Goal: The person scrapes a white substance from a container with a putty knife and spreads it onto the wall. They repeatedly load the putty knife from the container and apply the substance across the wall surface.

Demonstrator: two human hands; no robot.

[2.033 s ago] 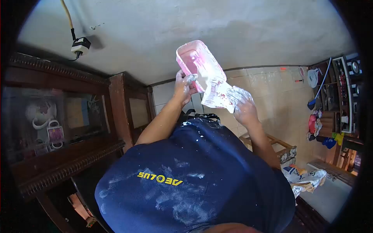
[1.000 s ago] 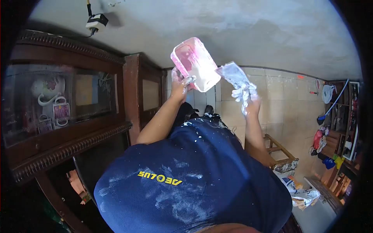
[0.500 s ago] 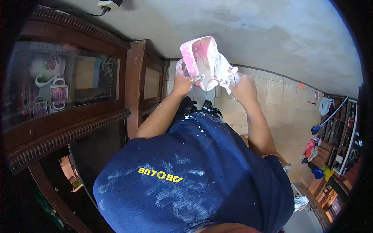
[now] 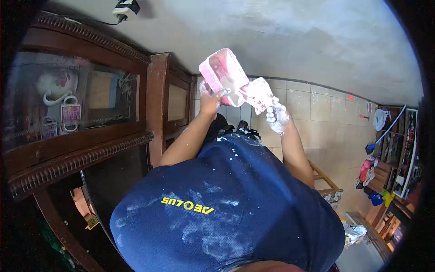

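Plaster-whitened right hand point(image 4: 277, 119), fingers clamped on a flat smeared scraper point(image 4: 257, 96), sets its blade just past the fingertips against the lip of a pink tub point(image 4: 223, 75). Left hand point(image 4: 209, 100) is closed around the tub's near edge, tilting it. White paste seemingly remains inside; scraping looks unfinished. Beyond the fingers, bare wall point(image 4: 290, 41) lies open; a wooden cabinet point(image 4: 167, 99) crowds the left.

Upper frame: bare plastered wall point(image 4: 294, 41) with a socket box point(image 4: 125, 7) at upper left. Left: dark wooden cabinet point(image 4: 81, 136) with glass front showing cups. Right: beige tiled floor point(image 4: 326, 118), cluttered shelves point(image 4: 398, 149) at far right.
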